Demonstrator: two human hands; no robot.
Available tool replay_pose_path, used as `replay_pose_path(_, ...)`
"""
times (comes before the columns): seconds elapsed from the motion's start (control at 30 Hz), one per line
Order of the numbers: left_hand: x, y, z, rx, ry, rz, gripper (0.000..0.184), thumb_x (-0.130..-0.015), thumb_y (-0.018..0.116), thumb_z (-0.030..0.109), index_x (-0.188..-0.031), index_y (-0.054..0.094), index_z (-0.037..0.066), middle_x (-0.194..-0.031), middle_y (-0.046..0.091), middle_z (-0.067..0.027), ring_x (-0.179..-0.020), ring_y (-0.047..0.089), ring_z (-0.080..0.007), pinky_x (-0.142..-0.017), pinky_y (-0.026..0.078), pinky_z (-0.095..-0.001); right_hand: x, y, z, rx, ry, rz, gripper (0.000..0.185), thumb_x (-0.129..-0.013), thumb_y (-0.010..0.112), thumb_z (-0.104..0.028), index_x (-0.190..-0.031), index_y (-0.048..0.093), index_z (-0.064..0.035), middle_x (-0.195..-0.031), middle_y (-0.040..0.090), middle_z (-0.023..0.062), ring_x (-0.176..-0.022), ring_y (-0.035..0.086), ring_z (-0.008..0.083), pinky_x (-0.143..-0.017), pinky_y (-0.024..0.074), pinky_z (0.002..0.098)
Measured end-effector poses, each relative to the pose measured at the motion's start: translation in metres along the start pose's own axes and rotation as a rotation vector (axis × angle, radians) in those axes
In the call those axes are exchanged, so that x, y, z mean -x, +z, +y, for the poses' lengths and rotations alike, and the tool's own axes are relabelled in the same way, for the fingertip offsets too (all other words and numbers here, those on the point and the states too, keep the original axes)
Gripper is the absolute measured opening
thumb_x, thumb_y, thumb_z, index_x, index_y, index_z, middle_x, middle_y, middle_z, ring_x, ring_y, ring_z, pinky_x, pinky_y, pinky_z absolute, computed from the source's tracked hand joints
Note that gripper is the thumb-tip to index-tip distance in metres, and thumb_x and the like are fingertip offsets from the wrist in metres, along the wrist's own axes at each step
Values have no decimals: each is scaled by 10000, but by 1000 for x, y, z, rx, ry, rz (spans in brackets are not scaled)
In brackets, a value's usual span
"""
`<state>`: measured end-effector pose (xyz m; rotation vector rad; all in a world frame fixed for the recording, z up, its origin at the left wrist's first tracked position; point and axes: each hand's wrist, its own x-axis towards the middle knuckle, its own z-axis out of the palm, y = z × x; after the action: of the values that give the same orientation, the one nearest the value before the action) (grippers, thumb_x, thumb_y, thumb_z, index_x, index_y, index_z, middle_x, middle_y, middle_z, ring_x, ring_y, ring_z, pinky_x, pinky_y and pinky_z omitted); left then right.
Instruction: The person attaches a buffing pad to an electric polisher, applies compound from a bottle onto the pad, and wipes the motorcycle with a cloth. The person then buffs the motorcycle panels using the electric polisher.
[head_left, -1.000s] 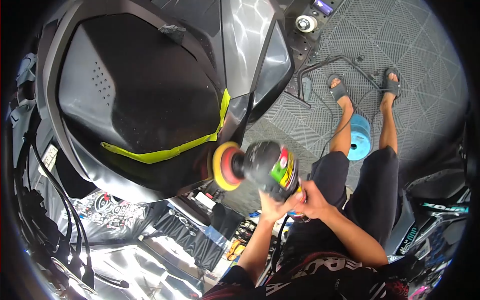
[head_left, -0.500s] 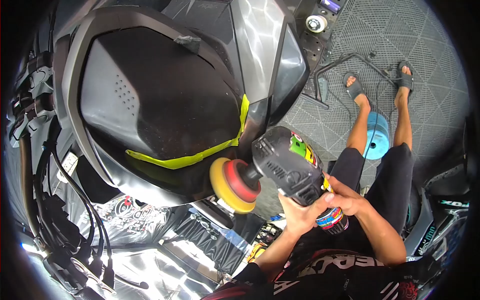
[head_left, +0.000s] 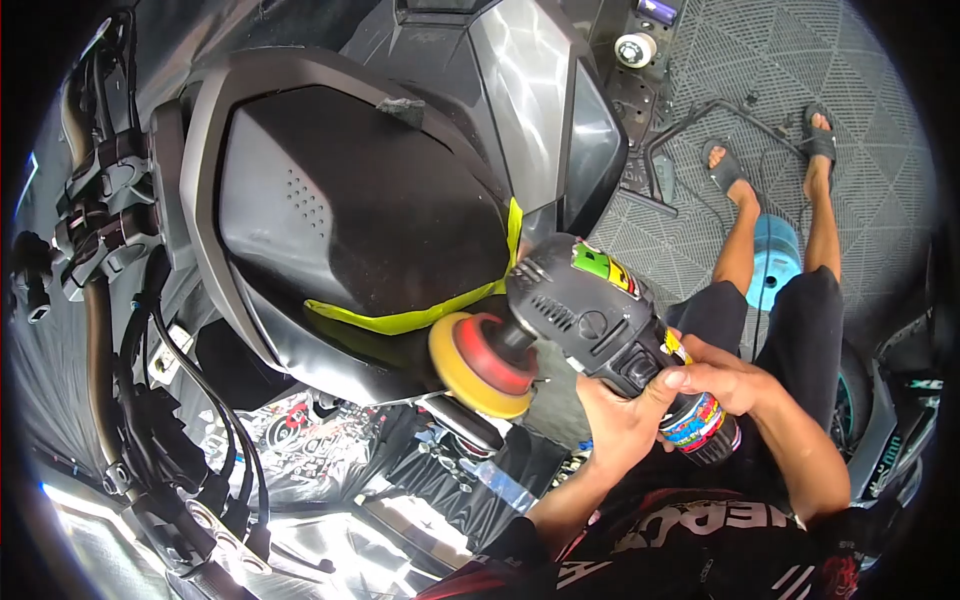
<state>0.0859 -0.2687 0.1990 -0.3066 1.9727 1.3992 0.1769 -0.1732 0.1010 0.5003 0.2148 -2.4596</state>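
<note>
Both hands were closed on 1 polisher (head_left: 592, 318), grips narrow. L hand (head_left: 620, 422) curled round its underside from the left, thumb up along the body; R hand (head_left: 728, 382) wrapped the handle from the right, just beside the L thumb. Some fingers were hidden behind the tool, so can't tell their exact spread. Polisher sat mid-scene, tilted, head to far left, handle end near the person's shirt (head_left: 715, 515). At least 3 bright stickers on it: 1 green/yellow on the head, 1 yellow by the R hand, 1 multicolour band at the handle end.

1 round pad (head_left: 470, 370), yellow w/ red backing, was on the head, overlapping the near right edge of 1 dark panel (head_left: 370, 200); can't tell if touching. On the panel: 1 run of yellow-green tape (head_left: 395, 321) along the near & right edges, plus 1 grey scrap (head_left: 403, 110) at the far edge.

Farther off to the right: 1 blue round item (head_left: 783, 250) btwn 2 legs; then 2 dark sandals (head_left: 820, 147) on patterned flooring (head_left: 720, 75), & 1 white roll-like item (head_left: 635, 49) left of them.
</note>
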Motion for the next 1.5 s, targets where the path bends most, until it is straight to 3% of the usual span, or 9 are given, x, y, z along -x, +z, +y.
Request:
replay_pose_path(0.03, 2, 1, 6, -66, -1, -19, 514, -873, 823, 250, -1218, 594, -54, -1133, 672, -169, -953, 668, -212, -865, 548, -353, 0, 3, -11, -25, 0, -46, 508, -902, 696, -477, -969, 642, 24, -929, 546, 10, -880, 483, 77, -738, 392, 242)
replay_pose_path(0.33, 2, -8, -23, -33, -66, -15, 638, -839, 856, 202, -1312, 497, -33, -1162, 645, -176, -985, 666, -238, -877, 558, -376, -7, -15, 0, 78, 2, -36, 533, -888, 701, -507, -916, 668, 24, -821, 558, -10, -804, 511, 92, -725, 410, 259)
replay_pose_path(0.4, 0, -15, -39, 56, -31, -66, 462, -868, 827, 119, -1222, 595, -64, -1094, 696, -115, -915, 685, -161, -816, 573, -313, -5, -18, 12, 174, -25, 30, 560, -891, 692, -530, -887, 676, 30, -793, 587, 5, -803, 534, 105, -737, 429, 280)
replay_pose_path(0.77, 4, -27, -46, 52, -76, -84, 462, -877, 811, 109, -1239, 584, -65, -1126, 698, -132, -970, 692, -191, -872, 564, -341, -1, -5, 15, 137, 2, 124, 597, -905, 664, -540, -890, 673, 56, -861, 614, 61, -861, 527, 154, -814, 441, 328)
replay_pose_path(0.9, 2, -33, -50, 129, -59, -127, 551, -864, 833, 163, -1276, 543, -61, -1133, 681, -136, -978, 683, -211, -891, 557, -345, -13, -3, 36, 136, -164, 63, 569, -915, 671, -499, -948, 666, 69, -903, 621, 77, -874, 527, 166, -846, 433, 339)
replay_pose_path(1.07, 12, -55, -92, 224, -123, -307, 711, -861, 817, 138, -1406, 387, -18, -1278, 596, -186, -1062, 645, -238, -936, 539, -390, 5, 7, 32, 207, -98, 221, 708, -856, 784, -369, -1362, 549, 67, -1228, 612, 90, -1159, 503, 141, -1060, 394, 339)
replay_pose_path(1.13, -5, -55, -98, 266, -123, -373, 618, -817, 811, 106, -1327, 488, -25, -1223, 626, -160, -1030, 647, -231, -922, 537, -383, 3, 11, 34, 241, -131, 308, 692, -859, 793, -303, -1382, 530, 66, -1263, 610, 101, -1157, 510, 139, -1067, 396, 338)
replay_pose_path(1.37, -10, -54, -111, 501, -130, -388, 593, -795, 771, 263, -1259, 558, -39, -1182, 631, -165, -1084, 624, -262, -979, 484, -383, -5, 26, 43, 575, -356, 535, 736, -795, 793, -245, -1381, 503, 94, -1021, 736, 149, -928, 680, 160, -885, 541, 361)
replay_pose_path(1.5, -4, -66, -126, 340, -180, -366, 628, -781, 787, 71, -1331, 503, -33, -1199, 641, -164, -1087, 643, -241, -953, 532, -398, -6, 12, 68, 457, -344, 499, 689, -812, 802, -216, -1359, 520, 95, -1068, 729, 143, -996, 653, 137, -919, 528, 347)
